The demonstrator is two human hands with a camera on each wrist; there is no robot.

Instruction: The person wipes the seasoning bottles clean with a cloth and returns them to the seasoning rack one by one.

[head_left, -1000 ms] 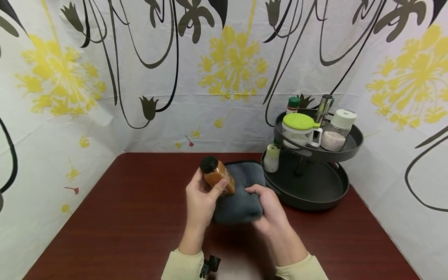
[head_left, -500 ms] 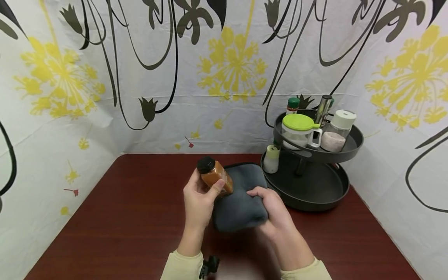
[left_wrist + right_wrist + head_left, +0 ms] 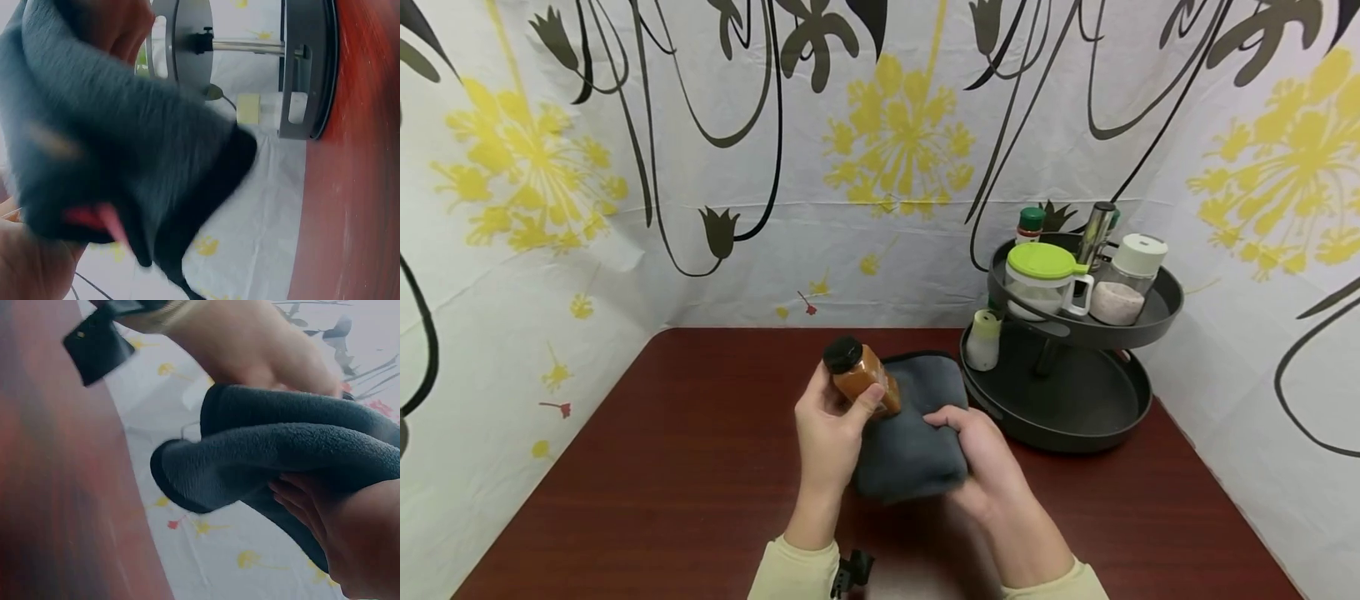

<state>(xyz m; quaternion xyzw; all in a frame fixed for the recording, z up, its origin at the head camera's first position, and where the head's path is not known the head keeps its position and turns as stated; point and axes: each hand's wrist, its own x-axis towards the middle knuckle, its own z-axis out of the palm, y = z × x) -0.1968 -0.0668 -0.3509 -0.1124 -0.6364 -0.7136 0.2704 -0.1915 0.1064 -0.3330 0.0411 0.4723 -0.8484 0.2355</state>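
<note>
In the head view my left hand (image 3: 829, 433) grips a small clear bottle (image 3: 867, 379) of orange-brown seasoning with a black cap, tilted with the cap up and to the left. My right hand (image 3: 992, 467) holds a folded grey-blue cloth (image 3: 917, 446), thumb on top and the other fingers underneath. The cloth lies up against the bottle's right side and lower end. In the left wrist view the blurred cloth (image 3: 125, 137) covers most of the bottle. The right wrist view shows the cloth (image 3: 269, 450) in folds over the right hand's fingers (image 3: 306, 506).
A dark two-tier turntable rack (image 3: 1075, 417) stands at the table's back right. Its upper tier bears a lime-lidded jar (image 3: 1041, 279), a white-capped shaker (image 3: 1126, 283) and other bottles. A pale-topped bottle (image 3: 982, 340) stands on the lower tier. Patterned cloth walls surround the reddish-brown table (image 3: 662, 467).
The right hand and cloth shift slightly down, then a little left against the bottle. The left hand and bottle move only slightly. Both hands keep their hold.
</note>
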